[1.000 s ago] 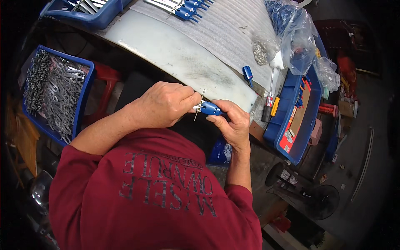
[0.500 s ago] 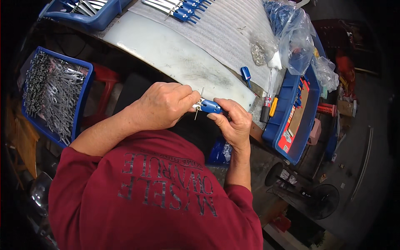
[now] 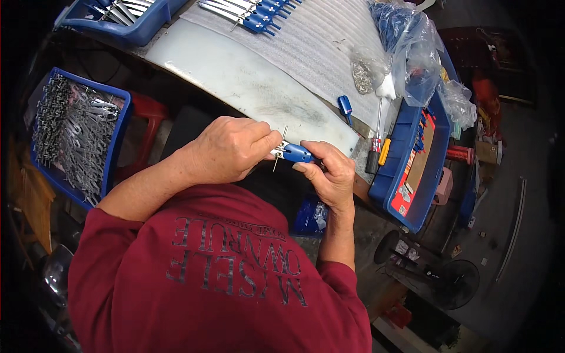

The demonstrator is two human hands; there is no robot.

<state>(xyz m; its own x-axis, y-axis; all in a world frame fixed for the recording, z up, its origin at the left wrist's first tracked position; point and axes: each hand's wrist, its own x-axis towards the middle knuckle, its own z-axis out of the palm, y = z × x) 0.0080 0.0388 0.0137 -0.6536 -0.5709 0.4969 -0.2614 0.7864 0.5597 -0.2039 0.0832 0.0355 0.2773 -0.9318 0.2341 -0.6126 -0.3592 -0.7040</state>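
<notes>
Close in, left hand (image 3: 226, 150) pinches a thin metal pin (image 3: 282, 146) against the blue handle (image 3: 296, 153); right hand (image 3: 329, 176) grips that handle, fingers curled tight. Piece is held in the air just off the table edge (image 3: 329, 123), assembly seemingly mid-way. Left crate (image 3: 79, 141) holds many loose metal parts, so plenty left. Finished blue-handled pieces (image 3: 259, 15) are lined up far across the table. Right bin (image 3: 412, 170) crowds that side; centre tabletop stays open.

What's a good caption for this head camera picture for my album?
Two bare hands, left hand and right hand, join a small blue plastic-handled metal part beside a blue bin of metal pieces.
</notes>
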